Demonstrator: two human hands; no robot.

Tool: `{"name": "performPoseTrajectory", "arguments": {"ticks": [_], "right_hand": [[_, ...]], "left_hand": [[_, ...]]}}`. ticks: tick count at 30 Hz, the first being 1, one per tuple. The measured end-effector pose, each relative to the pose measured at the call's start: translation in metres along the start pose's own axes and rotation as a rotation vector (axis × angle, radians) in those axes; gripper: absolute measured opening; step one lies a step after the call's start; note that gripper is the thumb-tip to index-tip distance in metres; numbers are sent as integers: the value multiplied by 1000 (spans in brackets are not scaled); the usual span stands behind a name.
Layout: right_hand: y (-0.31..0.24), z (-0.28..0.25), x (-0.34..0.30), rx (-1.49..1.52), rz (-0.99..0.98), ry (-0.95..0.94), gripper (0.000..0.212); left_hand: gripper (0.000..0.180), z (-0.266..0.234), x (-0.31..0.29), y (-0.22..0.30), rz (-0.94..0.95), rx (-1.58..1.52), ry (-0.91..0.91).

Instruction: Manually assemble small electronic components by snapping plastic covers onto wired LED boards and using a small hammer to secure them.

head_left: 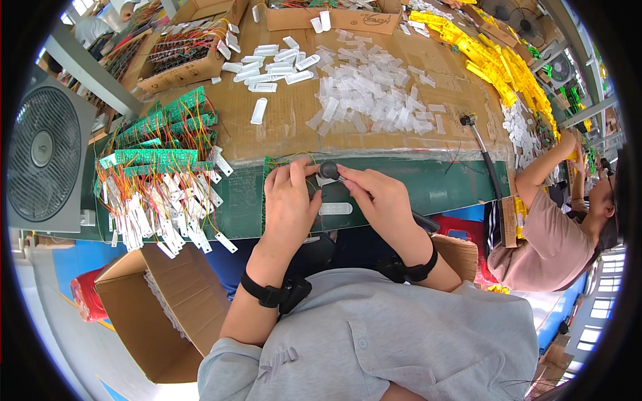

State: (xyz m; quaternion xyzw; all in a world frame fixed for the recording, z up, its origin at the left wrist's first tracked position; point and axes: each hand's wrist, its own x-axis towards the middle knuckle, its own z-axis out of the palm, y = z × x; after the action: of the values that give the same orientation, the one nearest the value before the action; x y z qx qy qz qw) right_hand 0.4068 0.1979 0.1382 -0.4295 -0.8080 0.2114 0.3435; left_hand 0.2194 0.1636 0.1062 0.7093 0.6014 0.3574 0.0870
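My left hand is at the front of the bench with bent fingers closed in around small wired parts; what they pinch is mostly hidden. My right hand grips a tool with a round black head and a short metal neck. That head sits over a small pale piece beside my left fingertips. Thin yellow wires run by the left fingers. Between my hands, nearer me, a white plastic cover with rounded ends lies on the green surface.
At left hang green circuit boards with wired white strips, near a fan. White covers and clear plastic pieces lie ahead. A black-handled tool rests at right, near yellow parts and a co-worker. Below stands an open carton.
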Motion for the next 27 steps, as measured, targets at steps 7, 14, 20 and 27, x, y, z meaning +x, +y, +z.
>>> {"name": "performPoseTrajectory", "arguments": {"ticks": [7, 14, 20, 27], "right_hand": [[-7, 1, -1, 105, -67, 88, 28], [14, 2, -5, -173, -33, -17, 32], [36, -10, 0, -382, 86, 184, 32], [-4, 27, -10, -216, -227, -150, 40]], "left_hand": [[64, -2, -1, 2, -37, 6, -21], [67, 1, 0, 2, -10, -30, -7], [61, 1, -1, 4, 12, 36, -55], [37, -29, 4, 4, 3, -127, 141]]}}
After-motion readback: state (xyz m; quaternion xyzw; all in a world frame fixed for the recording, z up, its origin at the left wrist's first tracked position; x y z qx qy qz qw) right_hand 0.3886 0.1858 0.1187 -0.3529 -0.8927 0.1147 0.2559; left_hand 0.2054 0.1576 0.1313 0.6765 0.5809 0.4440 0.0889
